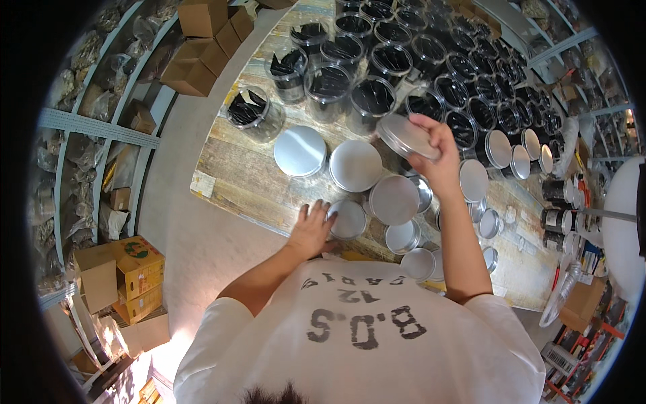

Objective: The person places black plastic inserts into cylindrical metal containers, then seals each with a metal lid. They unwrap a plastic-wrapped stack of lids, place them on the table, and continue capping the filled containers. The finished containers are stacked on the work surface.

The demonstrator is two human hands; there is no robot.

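Observation:
My right hand (436, 148) is closed round the rim of a silver round lid (406, 137), held tilted above the table beside the open jars. Whether a jar is under that lid is hidden. Down at the near table edge, my left hand (311, 230) lies with its fingers apart, against the side of a silver-lidded round container (348, 220). Between the hands are more silver lids, among them a large one (393, 200) and another (355, 165). Further left lies a shiny lid (300, 151). Clear plastic jars (372, 97) with black pieces inside stand open just beyond.
Rows of filled jars (471, 67) cover the far right of the worn wooden table (235, 161). Cardboard boxes (195, 64) stand left of it, more boxes (138, 269) lower down. Shelves with bagged goods (87, 128) line the left. A white rounded object (622, 215) is at right.

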